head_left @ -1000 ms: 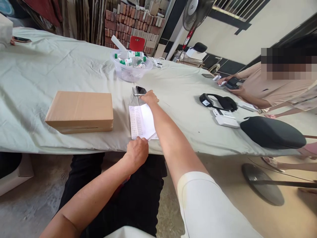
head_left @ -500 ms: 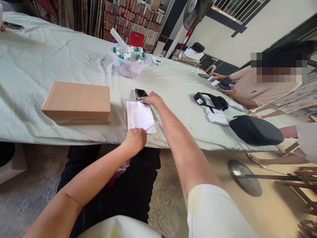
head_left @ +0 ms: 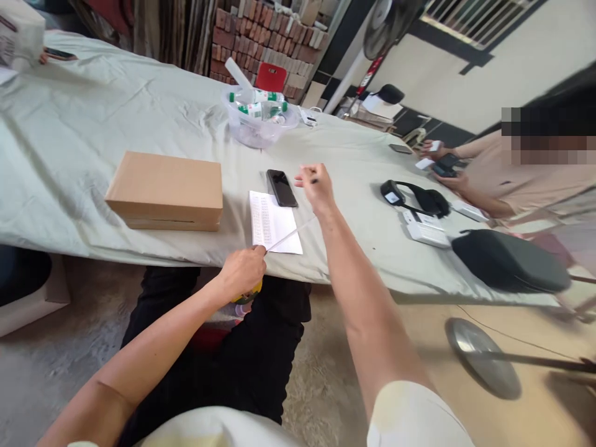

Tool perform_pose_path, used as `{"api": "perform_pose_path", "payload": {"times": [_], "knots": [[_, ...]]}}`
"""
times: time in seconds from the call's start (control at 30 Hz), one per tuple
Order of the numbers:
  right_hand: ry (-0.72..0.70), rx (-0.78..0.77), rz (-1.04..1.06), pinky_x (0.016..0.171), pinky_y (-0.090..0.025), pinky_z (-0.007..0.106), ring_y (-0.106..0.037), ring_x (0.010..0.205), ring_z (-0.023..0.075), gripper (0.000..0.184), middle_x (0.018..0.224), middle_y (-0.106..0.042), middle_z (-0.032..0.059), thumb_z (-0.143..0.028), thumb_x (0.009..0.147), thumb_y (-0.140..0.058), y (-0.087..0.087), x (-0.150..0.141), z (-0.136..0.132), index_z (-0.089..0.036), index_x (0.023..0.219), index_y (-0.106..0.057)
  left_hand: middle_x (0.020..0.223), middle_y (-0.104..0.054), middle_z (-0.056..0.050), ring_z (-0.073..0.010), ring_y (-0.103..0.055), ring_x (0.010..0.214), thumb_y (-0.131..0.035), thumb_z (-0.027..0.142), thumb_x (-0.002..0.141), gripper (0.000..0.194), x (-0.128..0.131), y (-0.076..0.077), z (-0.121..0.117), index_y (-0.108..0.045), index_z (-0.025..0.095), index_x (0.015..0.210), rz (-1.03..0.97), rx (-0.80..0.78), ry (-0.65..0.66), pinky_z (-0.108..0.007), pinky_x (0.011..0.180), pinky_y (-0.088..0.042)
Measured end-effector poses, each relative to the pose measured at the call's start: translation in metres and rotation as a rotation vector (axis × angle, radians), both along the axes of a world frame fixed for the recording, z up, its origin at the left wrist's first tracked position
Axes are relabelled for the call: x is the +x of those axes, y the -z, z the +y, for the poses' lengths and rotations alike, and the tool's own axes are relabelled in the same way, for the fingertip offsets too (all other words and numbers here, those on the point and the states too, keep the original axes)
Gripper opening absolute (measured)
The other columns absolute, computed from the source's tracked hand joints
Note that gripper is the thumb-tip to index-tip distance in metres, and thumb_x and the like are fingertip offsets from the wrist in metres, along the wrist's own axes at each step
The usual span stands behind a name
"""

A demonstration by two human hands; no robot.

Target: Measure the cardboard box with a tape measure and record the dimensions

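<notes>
My left hand (head_left: 243, 272) is closed round a yellow and black tape measure (head_left: 252, 292) at the table's front edge, its case mostly hidden below the fingers. A thin blade (head_left: 291, 234) runs from it across the paper towards my right wrist. My right hand (head_left: 317, 187), slightly blurred, is raised just right of the phone, with a dark-tipped pen (head_left: 314, 180) pinched in its fingers; most of the pen is hidden. A white sheet of paper (head_left: 284, 233) with columns of small writing lies between my hands. The black phone (head_left: 282, 188) rests over its top edge.
A closed cardboard box (head_left: 165, 189) sits to the left. Behind stands a clear plastic basin (head_left: 254, 133) with bottles. On the right are a black head strap (head_left: 414, 197), a white device (head_left: 426, 230) and a black case (head_left: 510, 261). Another person (head_left: 488, 177) handles small devices there.
My right hand has lifted off the phone and paper and moved right, uncovering the phone. My left hand has turned so the yellow tape case shows. The view has shifted slightly.
</notes>
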State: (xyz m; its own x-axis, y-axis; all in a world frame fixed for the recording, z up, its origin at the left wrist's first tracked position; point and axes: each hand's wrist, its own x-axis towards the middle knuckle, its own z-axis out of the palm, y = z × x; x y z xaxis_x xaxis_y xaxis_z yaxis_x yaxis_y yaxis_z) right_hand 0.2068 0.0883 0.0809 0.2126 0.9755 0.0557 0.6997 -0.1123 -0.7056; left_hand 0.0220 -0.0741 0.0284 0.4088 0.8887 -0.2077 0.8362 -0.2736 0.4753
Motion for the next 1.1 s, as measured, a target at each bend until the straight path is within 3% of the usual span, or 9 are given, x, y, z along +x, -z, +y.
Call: {"api": "perform_pose_path", "payload": {"times": [0.2, 0.3, 0.4, 0.47, 0.53, 0.63, 0.73, 0.93, 1.1], "knots": [[-0.293, 0.351, 0.506, 0.075, -0.059, 0.035, -0.073, 0.101, 0.0206, 0.056, 0.112, -0.073, 0.0053, -0.079, 0.090, -0.032, -0.027, -0.029, -0.033, -0.031, 0.108, -0.054, 0.093, -0.075, -0.010, -0.0260, -0.072, 0.091, -0.038, 0.026, 0.100, 0.025, -0.053, 0.006, -0.031, -0.062, 0.021, 0.094, -0.197, -0.107, -0.107, -0.031, 0.079, -0.049], [-0.395, 0.425, 0.535, 0.074, -0.059, 0.034, -0.073, 0.101, 0.0201, 0.059, 0.113, -0.073, 0.0056, -0.077, 0.093, -0.021, -0.046, -0.052, -0.054, -0.031, 0.108, -0.057, 0.097, -0.076, -0.007, -0.0215, -0.071, 0.095, -0.041, 0.023, 0.097, 0.023, -0.077, 0.014, -0.045, -0.062, 0.022, 0.091, -0.390, -0.145, -0.207, -0.028, 0.083, -0.049], [-0.448, 0.484, 0.587, 0.074, -0.058, 0.034, -0.074, 0.090, 0.0172, 0.043, 0.102, -0.075, 0.0026, -0.065, 0.099, -0.031, -0.049, -0.080, -0.072, -0.030, 0.107, -0.056, 0.097, -0.076, -0.005, -0.0185, -0.069, 0.093, -0.040, 0.023, 0.096, 0.025, -0.098, 0.024, -0.061, -0.063, 0.021, 0.090, -0.581, -0.149, -0.286, -0.027, 0.085, -0.049], [-0.492, 0.520, 0.614, 0.078, -0.058, 0.034, -0.074, 0.087, 0.0164, 0.027, 0.097, -0.075, 0.0011, -0.054, 0.097, -0.048, -0.040, -0.099, -0.079, -0.029, 0.103, -0.055, 0.094, -0.075, -0.005, -0.0176, -0.068, 0.087, -0.040, 0.028, 0.097, 0.025, -0.110, 0.031, -0.073, -0.062, 0.021, 0.087, -0.721, -0.179, -0.345, -0.027, 0.081, -0.049], [-0.557, 0.517, 0.562, 0.092, -0.056, 0.037, -0.071, 0.103, 0.0183, 0.023, 0.108, -0.074, 0.0021, -0.050, 0.094, -0.058, -0.024, -0.115, -0.083, -0.028, 0.100, -0.055, 0.092, -0.074, -0.006, -0.0172, -0.066, 0.083, -0.042, 0.032, 0.096, 0.024, -0.122, 0.037, -0.085, -0.059, 0.020, 0.085, -0.862, -0.219, -0.426, -0.028, 0.077, -0.050], [-0.634, 0.423, 0.389, 0.114, -0.044, 0.044, -0.054, 0.136, 0.0233, 0.038, 0.141, -0.060, 0.0039, -0.056, 0.087, -0.066, 0.006, -0.129, -0.084, -0.031, 0.113, -0.054, 0.088, -0.072, -0.007, -0.0173, -0.064, 0.079, -0.045, 0.034, 0.095, 0.022, -0.139, 0.043, -0.100, -0.057, 0.019, 0.085, -1.001, -0.232, -0.568, -0.028, 0.072, -0.051], [-0.673, 0.333, 0.239, 0.122, -0.033, 0.049, -0.039, 0.148, 0.0274, 0.054, 0.157, -0.045, 0.0068, -0.057, 0.082, -0.071, 0.035, -0.135, -0.083, -0.032, 0.124, -0.051, 0.087, -0.072, -0.007, -0.0185, -0.065, 0.082, -0.048, 0.035, 0.094, 0.021, -0.154, 0.047, -0.110, -0.059, 0.019, 0.085, -1.037, -0.202, -0.647, -0.028, 0.074, -0.051], [-0.643, 0.422, 0.150, 0.111, -0.048, 0.051, -0.046, 0.144, 0.0288, 0.038, 0.156, -0.046, 0.0116, -0.046, 0.091, -0.065, 0.070, -0.147, -0.079, -0.026, 0.121, -0.052, 0.077, -0.072, -0.006, -0.0152, -0.062, 0.067, -0.059, 0.040, 0.088, 0.023, -0.162, 0.042, -0.108, -0.060, 0.018, 0.081, -1.132, -0.225, -0.756, -0.024, 0.061, -0.049], [-0.607, 0.552, 0.075, 0.103, -0.055, 0.049, -0.057, 0.135, 0.0293, 0.034, 0.150, -0.053, 0.0144, -0.041, 0.092, -0.065, 0.078, -0.151, -0.084, -0.024, 0.119, -0.054, 0.068, -0.072, -0.006, -0.0141, -0.061, 0.057, -0.072, 0.040, 0.075, 0.027, -0.146, 0.010, -0.086, -0.061, 0.016, 0.081, -1.323, -0.338, -0.864, -0.023, 0.053, -0.049]]}}
